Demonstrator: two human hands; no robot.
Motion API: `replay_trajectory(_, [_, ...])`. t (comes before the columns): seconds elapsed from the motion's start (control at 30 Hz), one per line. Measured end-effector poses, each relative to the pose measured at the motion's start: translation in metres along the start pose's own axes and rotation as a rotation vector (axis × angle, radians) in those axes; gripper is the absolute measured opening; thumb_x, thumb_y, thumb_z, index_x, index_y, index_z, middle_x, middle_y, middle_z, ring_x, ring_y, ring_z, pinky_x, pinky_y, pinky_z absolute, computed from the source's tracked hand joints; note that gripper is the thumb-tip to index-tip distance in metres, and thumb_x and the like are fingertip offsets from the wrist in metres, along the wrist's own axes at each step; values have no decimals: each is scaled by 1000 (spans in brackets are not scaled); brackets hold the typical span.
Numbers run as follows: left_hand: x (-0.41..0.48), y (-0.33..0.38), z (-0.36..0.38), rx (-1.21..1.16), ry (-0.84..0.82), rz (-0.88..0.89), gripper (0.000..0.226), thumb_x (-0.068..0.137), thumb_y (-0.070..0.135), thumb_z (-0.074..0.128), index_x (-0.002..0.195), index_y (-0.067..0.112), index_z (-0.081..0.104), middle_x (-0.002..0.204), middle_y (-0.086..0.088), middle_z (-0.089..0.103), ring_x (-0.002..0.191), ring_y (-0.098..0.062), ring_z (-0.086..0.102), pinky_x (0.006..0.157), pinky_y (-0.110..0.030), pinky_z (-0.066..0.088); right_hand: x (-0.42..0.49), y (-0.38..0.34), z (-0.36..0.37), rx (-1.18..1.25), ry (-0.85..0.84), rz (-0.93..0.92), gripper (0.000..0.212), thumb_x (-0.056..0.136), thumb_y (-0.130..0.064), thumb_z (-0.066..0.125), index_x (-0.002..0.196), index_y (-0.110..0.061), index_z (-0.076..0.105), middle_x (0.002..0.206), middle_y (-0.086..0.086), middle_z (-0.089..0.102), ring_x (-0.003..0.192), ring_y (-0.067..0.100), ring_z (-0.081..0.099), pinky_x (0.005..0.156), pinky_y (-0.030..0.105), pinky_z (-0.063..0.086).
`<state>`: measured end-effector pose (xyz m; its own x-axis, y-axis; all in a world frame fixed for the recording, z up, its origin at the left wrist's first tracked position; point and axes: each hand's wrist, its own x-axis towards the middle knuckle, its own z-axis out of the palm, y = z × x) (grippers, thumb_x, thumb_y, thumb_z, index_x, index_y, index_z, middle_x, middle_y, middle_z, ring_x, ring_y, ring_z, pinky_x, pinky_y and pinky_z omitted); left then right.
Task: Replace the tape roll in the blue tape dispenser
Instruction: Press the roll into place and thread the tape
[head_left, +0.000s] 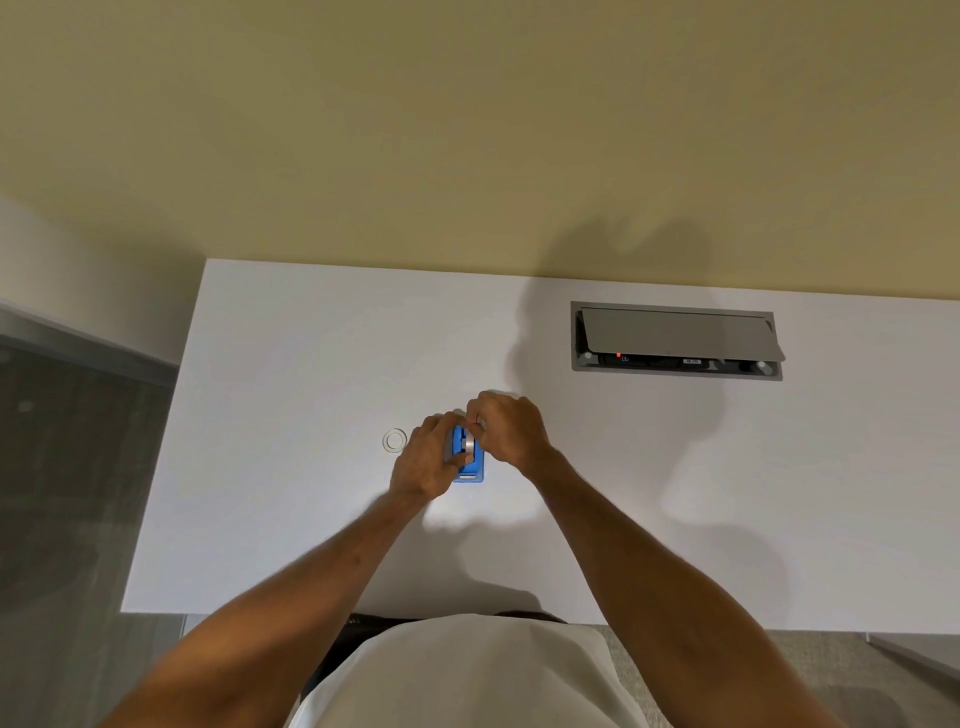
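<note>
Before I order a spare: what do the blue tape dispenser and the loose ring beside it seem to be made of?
The blue tape dispenser looks like moulded plastic: even blue colour, soft sheen, rounded edges. The loose ring on the white table seems clear or whitish plastic, perhaps a tape roll; too small to be sure.

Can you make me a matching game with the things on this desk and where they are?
Things:
1. blue tape dispenser
2. clear ring
3. grey hatch
4. left hand

Places:
A. lying alone on the white desk, left of the hands
B. set into the desk at the far right, lid tilted open
C. between both hands
D. gripping the dispenser's left side

Pairs: 1-C, 2-A, 3-B, 4-D
</note>
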<state>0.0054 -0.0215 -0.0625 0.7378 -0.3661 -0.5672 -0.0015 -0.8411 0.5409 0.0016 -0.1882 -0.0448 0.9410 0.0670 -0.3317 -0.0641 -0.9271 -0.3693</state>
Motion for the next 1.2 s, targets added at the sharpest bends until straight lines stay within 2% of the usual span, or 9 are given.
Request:
replay_trajectory(0.13, [-2, -1, 1, -18, 13, 5, 50, 101, 39, 67, 146, 24, 50, 147, -2, 58, 133, -27, 59, 112, -48, 54, -3, 3, 1, 36, -45, 8, 29, 102, -38, 62, 107, -13, 76, 104, 5, 76, 96, 22, 71, 90, 34, 61])
replay_trajectory(0.23, [-3, -2, 2, -4, 3, 6, 49, 102, 38, 65, 147, 25, 49, 149, -3, 56, 134, -27, 57, 111, -50, 54, -4, 2, 2, 53, -50, 13, 26, 100, -36, 65, 106, -13, 76, 104, 6, 75, 96, 23, 71, 90, 37, 61])
replay_trajectory(0.4, [-4, -3, 0, 43, 0, 36, 49, 105, 37, 61, 150, 23, 48, 150, -4, 54, 135, -28, 56, 110, -48, 55, -3, 2, 0, 19, -43, 29, 29, 104, -38, 59, 109, -14, 75, 104, 7, 76, 95, 23, 72, 90, 34, 61])
replay_trajectory(0.57, [-1, -5, -3, 92, -18, 61, 51, 105, 37, 62, 151, 20, 47, 152, -5, 53, 137, -27, 57, 114, -45, 53, 0, -1, -2, -3, -55, 37, 33, 105, -42, 57, 111, -15, 74, 105, 6, 76, 96, 23, 73, 92, 32, 60])
replay_trajectory(0.73, [-3, -6, -4, 72, -8, 81, 53, 102, 31, 66, 150, 20, 48, 150, -5, 54, 135, -29, 56, 113, -46, 52, -3, -3, 1, -12, -21, 53, 32, 106, -38, 53, 102, -15, 74, 99, 5, 74, 90, 23, 71, 86, 34, 61])
replay_trajectory(0.9, [-2, -5, -3, 31, 13, 59, 50, 102, 42, 64, 146, 22, 51, 148, -2, 56, 134, -26, 58, 112, -44, 53, -4, 1, 1, 38, -63, 23, 29, 105, -33, 55, 105, -10, 74, 102, 7, 74, 92, 24, 71, 88, 38, 61])
replay_trajectory(1.1, [-2, -7, -2, 71, -11, 72, 52, 105, 39, 60, 152, 20, 47, 152, -4, 54, 138, -27, 56, 115, -44, 52, -6, 0, -1, 18, -39, -5, 29, 105, -36, 56, 105, -13, 74, 101, 5, 75, 91, 22, 71, 85, 31, 59])
replay_trajectory(1.2, [-2, -7, -1, 86, -13, 70, 54, 105, 38, 60, 154, 19, 46, 152, -4, 54, 138, -26, 56, 115, -44, 52, -3, -5, -2, -11, -25, -42, 30, 106, -36, 53, 105, -14, 75, 101, 4, 75, 91, 21, 71, 88, 33, 60])
